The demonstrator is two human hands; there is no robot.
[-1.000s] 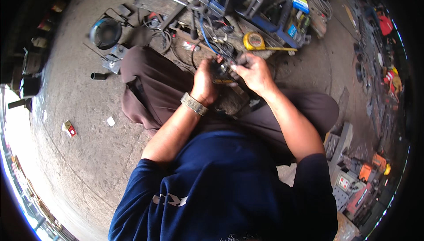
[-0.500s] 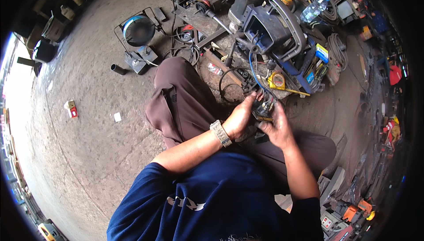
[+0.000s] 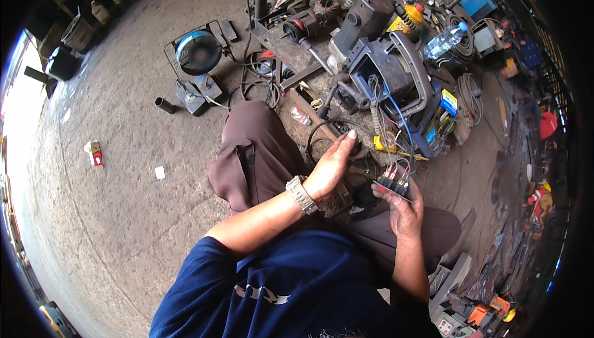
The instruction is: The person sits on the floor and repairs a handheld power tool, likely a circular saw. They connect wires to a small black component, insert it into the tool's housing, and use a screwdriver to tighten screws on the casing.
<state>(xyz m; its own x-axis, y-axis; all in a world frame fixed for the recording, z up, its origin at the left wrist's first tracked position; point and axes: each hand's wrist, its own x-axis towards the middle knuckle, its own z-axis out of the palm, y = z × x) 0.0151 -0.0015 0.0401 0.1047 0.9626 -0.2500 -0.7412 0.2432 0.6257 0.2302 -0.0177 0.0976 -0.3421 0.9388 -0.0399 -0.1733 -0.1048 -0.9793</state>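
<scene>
Rough concrete floor [image 3: 105, 226] fills the head view, littered with tools and cables. From where I watch, my right hand [image 3: 403, 209] is clenched around a small switch block [image 3: 393, 184] with red tabs, its thin wires running up toward the opened grey machine housing [image 3: 396, 84]. My left hand [image 3: 331, 166], a metal wristwatch [image 3: 301, 194] on its wrist, is released, fingers stretched flat and reaching toward a black cable loop [image 3: 322, 137] just beside the brown-trousered knee [image 3: 260, 152]. 1 blue work lamp [image 3: 198, 53] stands well apart, and a plastic bottle [image 3: 444, 41] lies beyond the housing.
</scene>
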